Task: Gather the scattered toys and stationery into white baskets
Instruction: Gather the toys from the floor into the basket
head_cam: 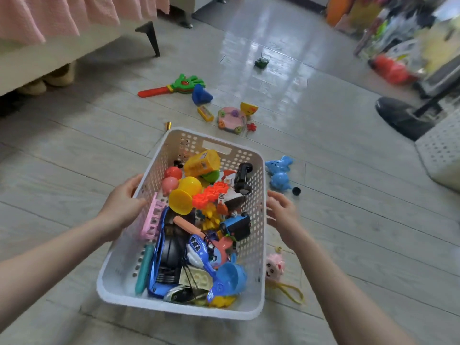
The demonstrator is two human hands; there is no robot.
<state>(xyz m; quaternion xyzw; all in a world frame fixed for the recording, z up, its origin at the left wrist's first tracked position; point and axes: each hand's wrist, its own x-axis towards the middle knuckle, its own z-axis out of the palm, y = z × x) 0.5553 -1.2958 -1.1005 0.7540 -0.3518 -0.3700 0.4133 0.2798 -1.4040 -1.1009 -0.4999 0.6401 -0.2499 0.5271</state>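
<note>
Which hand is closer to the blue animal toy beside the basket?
Right. The right hand is just this side of the blue animal toy; the left hand holds the white basket's opposite wall.

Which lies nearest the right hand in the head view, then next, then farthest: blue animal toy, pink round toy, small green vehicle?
1. Blue animal toy, just beyond the right hand, beside the white basket.
2. Pink round toy, past the basket's far end.
3. Small green vehicle, farthest ahead, well past the others.
</note>
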